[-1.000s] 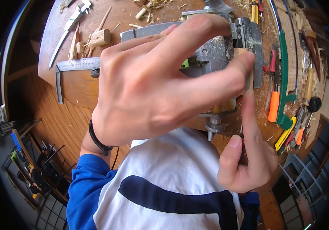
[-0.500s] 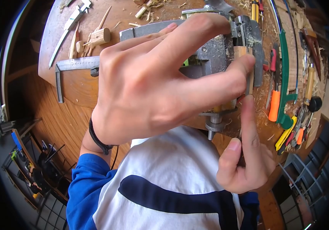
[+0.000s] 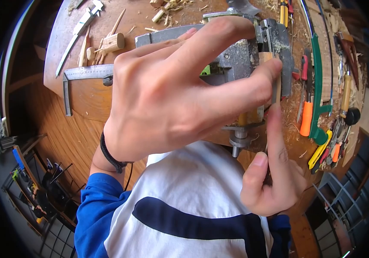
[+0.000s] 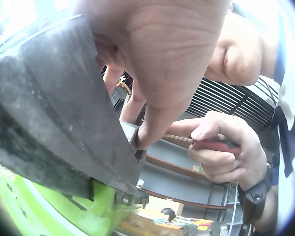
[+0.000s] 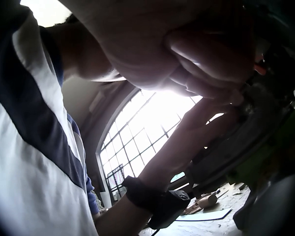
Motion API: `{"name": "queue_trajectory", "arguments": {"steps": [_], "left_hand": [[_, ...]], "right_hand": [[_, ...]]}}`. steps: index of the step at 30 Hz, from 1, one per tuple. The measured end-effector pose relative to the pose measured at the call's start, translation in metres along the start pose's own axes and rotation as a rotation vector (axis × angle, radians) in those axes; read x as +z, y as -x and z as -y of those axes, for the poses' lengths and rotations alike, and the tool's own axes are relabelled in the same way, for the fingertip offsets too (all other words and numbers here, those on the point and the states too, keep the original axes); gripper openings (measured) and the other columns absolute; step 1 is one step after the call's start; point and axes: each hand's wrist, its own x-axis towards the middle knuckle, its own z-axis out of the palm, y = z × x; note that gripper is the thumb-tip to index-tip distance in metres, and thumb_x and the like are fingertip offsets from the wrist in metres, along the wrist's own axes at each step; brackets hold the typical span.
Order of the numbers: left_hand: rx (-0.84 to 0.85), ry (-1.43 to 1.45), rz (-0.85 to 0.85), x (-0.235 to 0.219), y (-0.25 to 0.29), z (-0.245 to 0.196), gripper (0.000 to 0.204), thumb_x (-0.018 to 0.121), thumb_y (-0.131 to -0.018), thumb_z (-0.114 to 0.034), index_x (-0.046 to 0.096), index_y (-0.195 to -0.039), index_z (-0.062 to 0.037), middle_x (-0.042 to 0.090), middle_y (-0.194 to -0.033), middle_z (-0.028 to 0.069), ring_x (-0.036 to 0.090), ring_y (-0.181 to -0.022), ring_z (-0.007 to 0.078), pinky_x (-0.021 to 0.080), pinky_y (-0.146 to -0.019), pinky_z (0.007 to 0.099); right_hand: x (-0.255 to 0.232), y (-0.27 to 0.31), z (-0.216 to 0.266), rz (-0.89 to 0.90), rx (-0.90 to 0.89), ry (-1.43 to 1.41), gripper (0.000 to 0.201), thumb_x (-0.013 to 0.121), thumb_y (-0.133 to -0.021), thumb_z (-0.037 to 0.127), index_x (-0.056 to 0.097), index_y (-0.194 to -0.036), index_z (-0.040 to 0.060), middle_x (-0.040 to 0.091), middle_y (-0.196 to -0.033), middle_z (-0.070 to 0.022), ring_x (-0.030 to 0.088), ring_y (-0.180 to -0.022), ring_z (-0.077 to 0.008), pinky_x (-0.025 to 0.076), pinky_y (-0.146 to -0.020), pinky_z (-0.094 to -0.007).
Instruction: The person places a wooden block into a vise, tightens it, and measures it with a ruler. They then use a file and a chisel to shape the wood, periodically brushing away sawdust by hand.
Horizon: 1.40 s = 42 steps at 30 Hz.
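A piece of light wood (image 3: 265, 56) sits in the metal vise (image 3: 242, 58). My left hand (image 3: 163, 94) spreads over the vise, its thumb pressing on a narrow strip (image 3: 277, 92) beside the wood; the far fingers are partly hidden. In the left wrist view the thumb (image 4: 150, 130) lies right at a small grey piece by the vise jaw. My right hand (image 3: 275, 185) grips a red-handled tool (image 4: 216, 146), index finger stretched forward to the strip's near end. The tool's working end is hidden; I cannot tell its kind.
Calipers (image 3: 79, 30), a metal square (image 3: 87, 72) and carved wood pieces (image 3: 112, 41) lie left on the bench. A green saw frame (image 3: 317, 86), an orange-handled tool (image 3: 307, 118) and a yellow cutter (image 3: 320, 150) lie right. Shavings are scattered about.
My right index fingertip drew back slightly, then came forward and a little left. The left thumb has shifted slightly left with it. The left hand's hold over the vise looks the same.
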Motion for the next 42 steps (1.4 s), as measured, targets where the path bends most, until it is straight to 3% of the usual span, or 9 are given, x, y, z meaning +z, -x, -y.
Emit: {"name": "queue_trajectory", "arguments": {"steps": [2,5,8,14,17,20,23,34,42], "left_hand": [[0.004,0.0,0.0,0.0,0.0,0.001,0.052,0.081,-0.057,-0.019,0.076,-0.109,-0.0181,0.065,-0.115,0.0166,0.071,-0.091,0.0295,0.062,-0.083,0.0412],[-0.002,0.011,-0.005,0.002,0.001,0.001,0.053,0.081,-0.057,-0.019,0.076,-0.11,-0.0181,0.065,-0.115,0.0171,0.071,-0.091,0.0293,0.062,-0.083,0.0408],[-0.011,0.013,0.0,0.001,0.0,0.0,0.054,0.081,-0.057,-0.019,0.076,-0.11,-0.018,0.065,-0.114,0.0174,0.071,-0.091,0.0293,0.062,-0.082,0.0407],[0.009,0.005,-0.006,0.001,0.0,0.002,0.054,0.081,-0.058,-0.018,0.075,-0.112,-0.0185,0.065,-0.115,0.0169,0.071,-0.092,0.029,0.062,-0.081,0.0395],[0.017,-0.02,0.017,-0.001,-0.001,0.002,0.054,0.081,-0.058,-0.018,0.075,-0.112,-0.0193,0.065,-0.115,0.0166,0.072,-0.091,0.0287,0.062,-0.079,0.0386],[0.015,-0.039,0.028,-0.002,0.0,0.001,0.054,0.08,-0.057,-0.018,0.075,-0.111,-0.02,0.065,-0.115,0.0164,0.072,-0.089,0.0284,0.062,-0.076,0.0378],[0.025,-0.033,0.016,-0.001,-0.001,0.002,0.056,0.08,-0.056,-0.018,0.075,-0.112,-0.0206,0.065,-0.114,0.0161,0.072,-0.087,0.0276,0.062,-0.074,0.0366],[0.073,-0.055,-0.024,0.002,0.0,0.007,0.058,0.08,-0.055,-0.016,0.074,-0.112,-0.0221,0.065,-0.115,0.0154,0.072,-0.086,0.0263,0.062,-0.071,0.0349],[0.014,-0.059,0.016,-0.001,-0.002,0.001,0.057,0.08,-0.055,-0.017,0.075,-0.112,-0.0217,0.066,-0.115,0.0153,0.072,-0.089,0.0269,0.062,-0.072,0.0354]], "right_hand": [[0.008,0.003,-0.002,-0.075,-0.015,-0.015,0.05,0.045,-0.085,0.004,0.051,-0.129,-0.019,0.063,-0.123,-0.0294,0.075,-0.081,-0.027,0.057,-0.064,-0.0285],[0.006,0.003,0.005,-0.046,0.063,-0.043,0.05,0.045,-0.085,0.004,0.052,-0.129,-0.0181,0.063,-0.122,-0.029,0.075,-0.082,-0.0277,0.057,-0.065,-0.0287],[0.008,0.001,-0.003,-0.078,-0.03,-0.025,0.05,0.045,-0.084,0.004,0.052,-0.13,-0.0175,0.063,-0.123,-0.0286,0.075,-0.081,-0.0273,0.056,-0.063,-0.0282],[0.012,0.002,-0.003,-0.118,-0.016,-0.053,0.05,0.045,-0.084,0.003,0.052,-0.129,-0.0176,0.063,-0.124,-0.0285,0.075,-0.081,-0.0268,0.056,-0.061,-0.028],[0.006,0.003,0.006,-0.054,0.098,-0.073,0.049,0.045,-0.085,0.003,0.052,-0.129,-0.0178,0.063,-0.124,-0.0287,0.075,-0.08,-0.0266,0.056,-0.061,-0.0282],[0.011,0.005,0.002,-0.101,0.028,-0.032,0.049,0.045,-0.085,0.004,0.052,-0.129,-0.0178,0.063,-0.124,-0.0286,0.075,-0.077,-0.0258,0.055,-0.06,-0.0278],[0.015,0.001,0.001,-0.169,0.016,-0.061,0.044,0.049,-0.074,-0.005,0.057,-0.114,-0.0208,0.069,-0.114,-0.0246,0.069,-0.057,-0.0218,0.056,-0.054,-0.0314],[0.013,0.001,0.001,-0.149,0.023,-0.087,0.045,0.049,-0.073,-0.005,0.057,-0.115,-0.021,0.068,-0.115,-0.0251,0.069,-0.059,-0.0219,0.056,-0.055,-0.0307],[0.017,-0.004,-0.005,-0.201,-0.036,-0.095,0.046,0.049,-0.072,-0.005,0.057,-0.115,-0.0208,0.068,-0.114,-0.0257,0.069,-0.058,-0.0201,0.055,-0.054,-0.0305]]}}
